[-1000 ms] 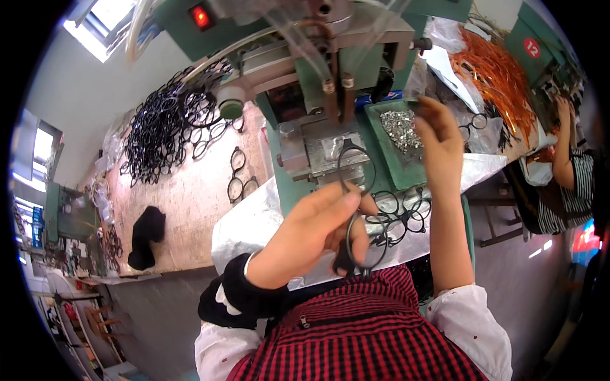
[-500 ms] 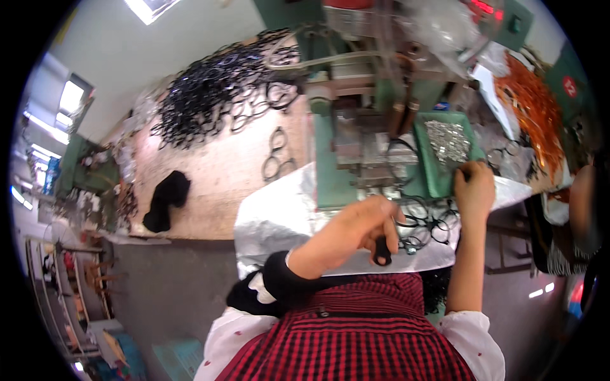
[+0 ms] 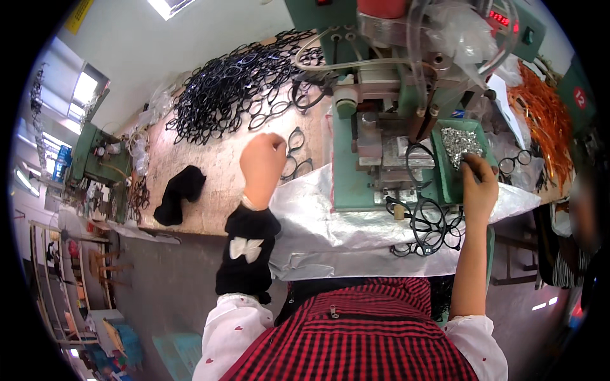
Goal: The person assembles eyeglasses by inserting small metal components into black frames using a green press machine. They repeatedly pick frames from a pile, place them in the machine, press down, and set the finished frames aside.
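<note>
My left hand (image 3: 262,166) is over the table with its fingers curled in, beside a dark eyeglass frame (image 3: 296,138) lying there. What its fingertips hold, if anything, is hidden. My right hand (image 3: 480,190) reaches over the near right side of a green tray (image 3: 450,189). Its thumb and fingers pinch at the edge of a pile of small silvery metal parts (image 3: 460,143); I cannot see what is between them. A black eyeglass frame (image 3: 420,152) stands at the green bench machine (image 3: 354,190), and several more frames (image 3: 427,219) lie in front of it.
A large heap of black eyeglass frames (image 3: 219,89) covers the back left of the table. A black cloth piece (image 3: 181,193) rests near the left edge. Silvery sheeting (image 3: 305,222) drapes over the front edge. Orange strips (image 3: 540,114) lie at the far right.
My left hand has moved left and away from me, from in front of the machine to the eyeglass frame on the table. My right hand has stayed at the tray, fingers now at the metal parts.
</note>
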`<state>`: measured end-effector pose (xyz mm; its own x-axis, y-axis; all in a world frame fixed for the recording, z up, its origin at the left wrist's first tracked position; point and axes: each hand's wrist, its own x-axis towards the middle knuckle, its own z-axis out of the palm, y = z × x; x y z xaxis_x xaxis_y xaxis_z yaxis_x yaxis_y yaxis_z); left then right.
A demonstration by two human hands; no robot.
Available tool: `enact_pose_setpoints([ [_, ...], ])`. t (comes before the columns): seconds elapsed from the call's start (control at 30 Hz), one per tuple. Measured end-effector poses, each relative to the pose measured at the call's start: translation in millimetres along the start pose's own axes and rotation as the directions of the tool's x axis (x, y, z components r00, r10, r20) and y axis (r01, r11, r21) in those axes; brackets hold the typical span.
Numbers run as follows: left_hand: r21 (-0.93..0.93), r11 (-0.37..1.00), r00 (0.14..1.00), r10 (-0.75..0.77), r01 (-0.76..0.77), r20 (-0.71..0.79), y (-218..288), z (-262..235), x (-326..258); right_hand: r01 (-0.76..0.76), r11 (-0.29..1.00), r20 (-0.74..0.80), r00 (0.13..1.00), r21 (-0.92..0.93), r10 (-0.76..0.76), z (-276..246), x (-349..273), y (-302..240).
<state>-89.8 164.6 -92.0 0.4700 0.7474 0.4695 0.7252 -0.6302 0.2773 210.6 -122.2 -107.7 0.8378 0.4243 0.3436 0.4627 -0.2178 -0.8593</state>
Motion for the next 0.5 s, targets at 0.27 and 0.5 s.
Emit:
enact_pose_setpoints([
  [0.27,0.036,0.972,0.958,-0.233,0.231,0.168,-23.9,38.5,-8.1,0.050,0.973,-0.187,0.978,-0.224,-0.093,-63.0,-37.7,34.4],
  [0.5,0.244,0.963,0.970,-0.164,0.117,0.182,-21.3,61.9,-8.7,0.080,0.989,0.104,0.990,0.124,-0.093,-29.8,-25.0,-62.5],
])
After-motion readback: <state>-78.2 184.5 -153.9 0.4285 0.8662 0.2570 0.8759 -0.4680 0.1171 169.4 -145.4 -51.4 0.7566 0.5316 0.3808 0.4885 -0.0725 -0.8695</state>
